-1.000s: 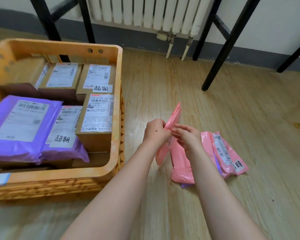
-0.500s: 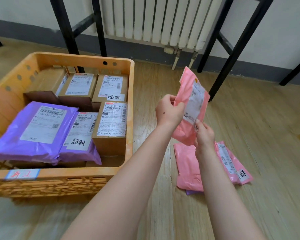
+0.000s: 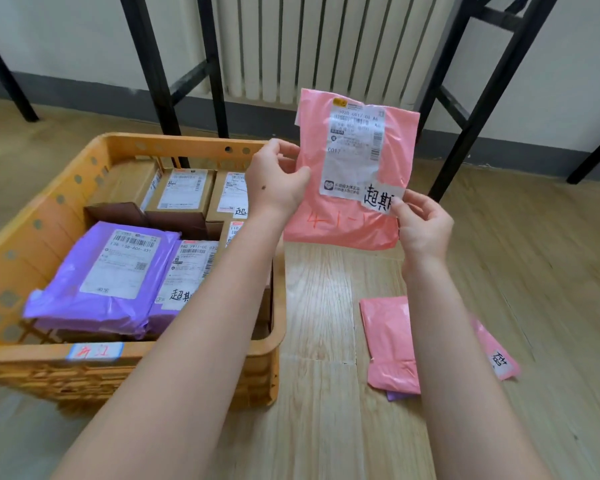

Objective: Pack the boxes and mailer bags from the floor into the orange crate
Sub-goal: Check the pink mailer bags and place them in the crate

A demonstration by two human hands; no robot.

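So the pink mailer bag (image 3: 352,168) is held upright with its shipping label facing me; I can read "C017" on it, a white sticker handwritten "超期" at the lower right, and red marker below starting "4-1-". The rest of the print is too blurry. The left hand (image 3: 278,183) pinches the bag's left edge between thumb and fingers, and the right hand (image 3: 425,230) pinches the lower right corner, thumb right on that sticker. The bag hangs above the wooden floor (image 3: 319,306), just beside the far right corner of the orange crate (image 3: 45,220). Inside the crate I count two purple mailer bags (image 3: 108,271), one also marked "超期", and four cardboard boxes (image 3: 184,194) behind them. There's a blue-edged tag (image 3: 94,351) with red writing on the crate's front rim. A pile of at least two pink mailers (image 3: 388,341) lies on the floor under my right forearm
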